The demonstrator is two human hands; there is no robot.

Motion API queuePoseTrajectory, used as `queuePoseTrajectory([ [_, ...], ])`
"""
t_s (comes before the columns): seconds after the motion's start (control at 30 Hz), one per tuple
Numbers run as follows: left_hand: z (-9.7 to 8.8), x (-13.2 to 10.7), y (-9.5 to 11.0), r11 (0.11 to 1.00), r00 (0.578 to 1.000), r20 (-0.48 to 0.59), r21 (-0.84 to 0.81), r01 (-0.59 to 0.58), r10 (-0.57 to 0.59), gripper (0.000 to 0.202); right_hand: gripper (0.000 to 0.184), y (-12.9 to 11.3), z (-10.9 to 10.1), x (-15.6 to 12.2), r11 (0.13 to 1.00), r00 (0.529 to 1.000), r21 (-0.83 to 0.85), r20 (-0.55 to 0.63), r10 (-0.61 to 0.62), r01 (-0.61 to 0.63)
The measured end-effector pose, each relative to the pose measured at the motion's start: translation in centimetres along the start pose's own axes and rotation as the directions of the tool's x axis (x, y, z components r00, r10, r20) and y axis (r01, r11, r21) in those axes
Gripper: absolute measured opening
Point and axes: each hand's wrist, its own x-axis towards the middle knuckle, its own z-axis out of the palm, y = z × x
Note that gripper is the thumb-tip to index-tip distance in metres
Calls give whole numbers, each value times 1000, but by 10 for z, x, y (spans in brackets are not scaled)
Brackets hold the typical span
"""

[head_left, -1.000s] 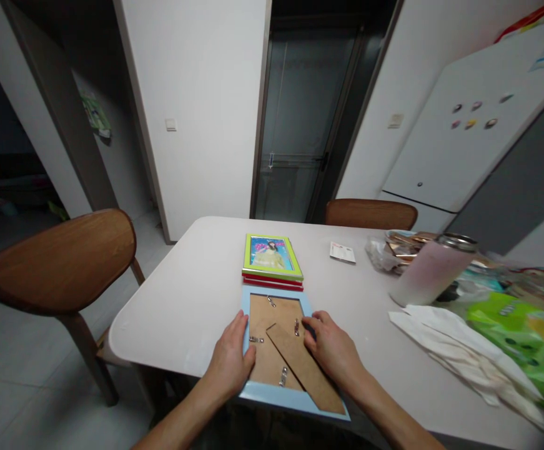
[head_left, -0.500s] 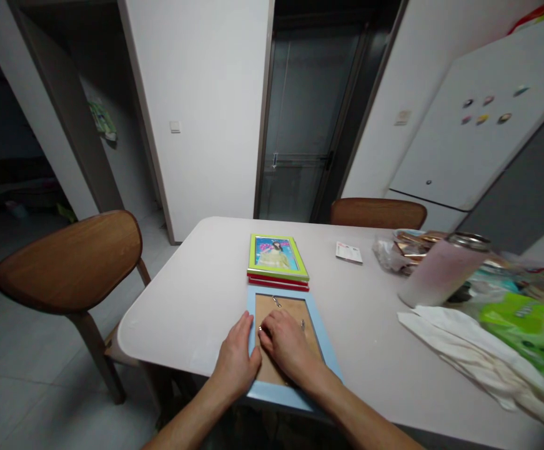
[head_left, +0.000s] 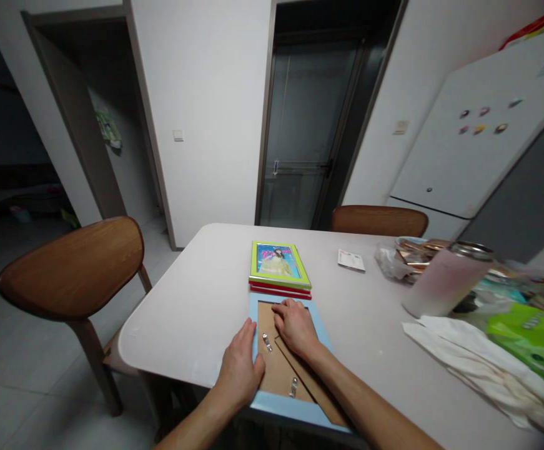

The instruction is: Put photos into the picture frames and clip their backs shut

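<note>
both palms flat, grasping nothing: left hand (head_left: 240, 370) steadies blue frame (head_left: 322, 330), right hand (head_left: 296, 325) presses backing board (head_left: 272, 370); uneven pressure may tip the frame off the table (head_left: 192, 312) edge.

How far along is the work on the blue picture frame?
Done: a green frame holding a picture lies on a red frame. In hand: the blue frame lies face down; the left hand steadies its edge, the right hand presses the backing board. Left: the board is still in place.
</note>
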Motion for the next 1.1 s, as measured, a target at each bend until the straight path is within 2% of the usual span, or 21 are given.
queuePoseTrajectory([
  [0.17,1,0,1,1000,1000,-7,17,3,-3,53,30,-4,-5,-1,996,997,42,19,-81,80],
  [0.3,0,0,1,1000,1000,-8,16,1,-1,53,33,0,-30,-19,980,983,111,69,-170,162],
  [0.4,1,1,1,1000,1000,-3,24,-2,2,53,29,4,-55,-48,907,909,305,211,-361,290],
  [0.47,2,1,1,999,1000,-6,47,-2,2,53,25,5,-64,-66,858,861,409,261,-436,310],
  [0.57,3,1,0,996,1000,-13,84,-6,7,52,18,5,-63,-79,869,888,408,233,-397,281],
  [0.77,4,1,-2,999,1000,-19,49,-2,3,49,12,6,-46,-80,870,929,401,106,-354,286],
  [0.83,3,1,-1,1000,1000,-19,15,5,-5,49,17,8,-45,-81,883,946,393,87,-313,256],
  [0.97,1,1,3,999,999,-7,-22,34,-34,51,29,10,-43,-84,953,989,281,60,-138,116],
  [1.1,3,4,2,996,998,-3,-53,65,-66,52,36,9,-38,-81,980,994,195,97,-57,37],
])
